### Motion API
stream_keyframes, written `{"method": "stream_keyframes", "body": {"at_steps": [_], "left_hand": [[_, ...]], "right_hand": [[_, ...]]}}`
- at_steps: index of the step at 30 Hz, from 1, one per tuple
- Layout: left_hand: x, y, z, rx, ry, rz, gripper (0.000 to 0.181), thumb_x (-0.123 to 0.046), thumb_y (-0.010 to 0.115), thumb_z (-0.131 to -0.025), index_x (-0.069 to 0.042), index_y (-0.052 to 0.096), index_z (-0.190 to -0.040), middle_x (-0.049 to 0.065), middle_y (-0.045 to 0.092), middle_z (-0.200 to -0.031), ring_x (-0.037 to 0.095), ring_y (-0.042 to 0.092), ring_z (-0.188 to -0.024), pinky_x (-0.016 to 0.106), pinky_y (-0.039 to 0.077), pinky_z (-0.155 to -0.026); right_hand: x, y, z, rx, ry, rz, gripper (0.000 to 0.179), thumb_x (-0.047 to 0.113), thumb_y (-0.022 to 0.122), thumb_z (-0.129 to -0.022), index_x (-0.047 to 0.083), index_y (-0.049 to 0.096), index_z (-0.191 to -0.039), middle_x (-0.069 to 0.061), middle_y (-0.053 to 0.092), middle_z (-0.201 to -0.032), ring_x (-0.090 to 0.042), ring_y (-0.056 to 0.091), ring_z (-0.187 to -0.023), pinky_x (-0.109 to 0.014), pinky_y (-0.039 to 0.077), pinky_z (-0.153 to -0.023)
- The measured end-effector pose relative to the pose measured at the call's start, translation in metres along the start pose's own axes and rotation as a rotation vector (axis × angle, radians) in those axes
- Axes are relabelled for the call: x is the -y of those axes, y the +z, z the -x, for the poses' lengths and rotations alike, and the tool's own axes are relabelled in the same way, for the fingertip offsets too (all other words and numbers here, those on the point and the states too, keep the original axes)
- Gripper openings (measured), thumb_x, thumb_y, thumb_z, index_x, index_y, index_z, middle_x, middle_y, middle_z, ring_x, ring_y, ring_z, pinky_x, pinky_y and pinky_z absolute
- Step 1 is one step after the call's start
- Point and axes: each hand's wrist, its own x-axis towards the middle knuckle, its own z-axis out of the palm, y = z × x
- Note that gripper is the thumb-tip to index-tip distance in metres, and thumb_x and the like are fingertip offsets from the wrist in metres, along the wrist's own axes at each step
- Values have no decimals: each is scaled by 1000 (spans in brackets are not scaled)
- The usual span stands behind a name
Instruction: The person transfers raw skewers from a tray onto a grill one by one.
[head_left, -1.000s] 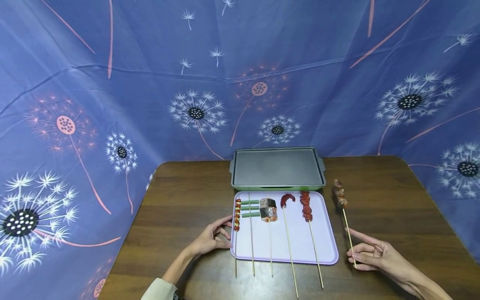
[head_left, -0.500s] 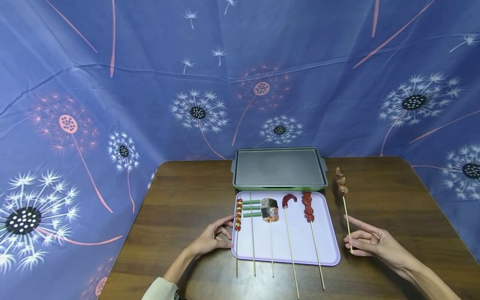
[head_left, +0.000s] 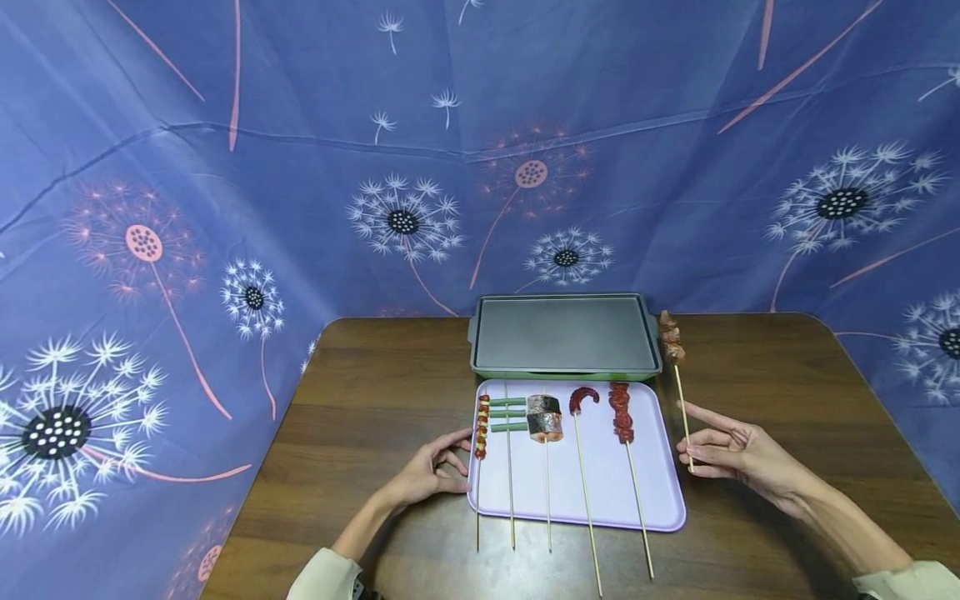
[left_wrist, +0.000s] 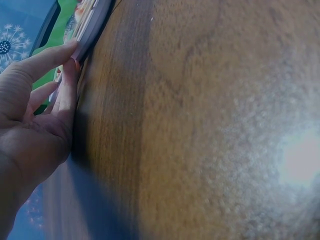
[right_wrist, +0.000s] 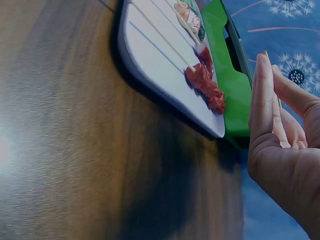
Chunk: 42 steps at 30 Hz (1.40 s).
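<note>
Reaches out with both arms [head_left: 366, 527], holding on with the curled left hand [head_left: 422, 480], and pinching with the right hand [head_left: 742, 451], with one finger [head_left: 712, 417] poking out straight.

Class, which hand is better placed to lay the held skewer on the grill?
Probably the right hand: it pinches the skewer, meat end near the grill; the left hand, farther away, touches the tray.

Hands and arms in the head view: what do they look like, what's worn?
The left hand and right hand are ungloved. A pale left sleeve and right sleeve show low in frame; the dark item by the left cuff is too small to identify.
</note>
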Motion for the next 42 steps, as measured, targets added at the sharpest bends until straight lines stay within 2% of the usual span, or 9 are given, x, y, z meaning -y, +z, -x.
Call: {"method": "stream_keyframes", "body": {"at_steps": [8, 16, 19, 24, 31, 36, 42], "left_hand": [[0, 2, 0, 0, 29, 17, 86, 9, 78, -80, 3, 36, -155, 36, 46, -138, 9, 63, -96, 19, 59, -76], [1, 3, 0, 23, 81, 32, 86, 11, 76, -81, 8, 33, -155, 39, 44, -137, 6, 63, -95, 17, 59, -76], [1, 4, 1, 26, 82, 33, 86, 11, 76, -81, 7, 32, -155, 39, 43, -138, 6, 63, -95, 17, 59, -76], [1, 4, 2, 29, 69, 30, 86, 10, 76, -82, 7, 32, -155, 39, 42, -138, 7, 63, -96, 17, 59, -76], [-1, 1, 2, 16, 65, 9, 85, 10, 77, -81, 5, 34, -155, 37, 44, -138, 7, 63, -95, 17, 59, -75], [-2, 2, 2, 15, 64, 0, 85, 10, 77, -81, 5, 34, -155, 37, 44, -138, 6, 63, -95, 17, 59, -75], [-5, 4, 4, 22, 62, 4, 86, 10, 77, -82, 7, 32, -155, 38, 43, -138, 7, 63, -96, 17, 59, -76]], "right_hand": [[11, 1, -25, -61, 114, 71, 62, -7, 49, -102, 41, 55, -141, 0, 76, -114, -13, 72, -110, -33, 61, -95], [14, -1, -41, -2, 92, -95, 54, -8, 41, -105, 30, 63, -138, -6, 76, -118, -15, 72, -112, -33, 58, -98], [11, 0, -41, -54, 109, -112, 51, -7, 43, -105, 29, 68, -132, -6, 77, -116, -16, 73, -110, -33, 59, -97], [8, 4, -43, -198, 124, -114, 45, -7, 50, -102, 27, 74, -121, -6, 78, -113, -12, 74, -106, -30, 60, -94], [6, 9, -49, -343, 158, -125, 39, -5, 56, -101, 27, 76, -112, -2, 79, -109, -9, 74, -103, -28, 61, -92], [6, 10, -52, -386, 185, -114, 37, -2, 58, -101, 29, 77, -110, 1, 79, -105, -8, 74, -100, -26, 61, -89], [5, 8, -53, -376, 172, -118, 38, -2, 55, -102, 28, 76, -112, 2, 79, -106, -8, 74, -101, -25, 61, -88]]}}
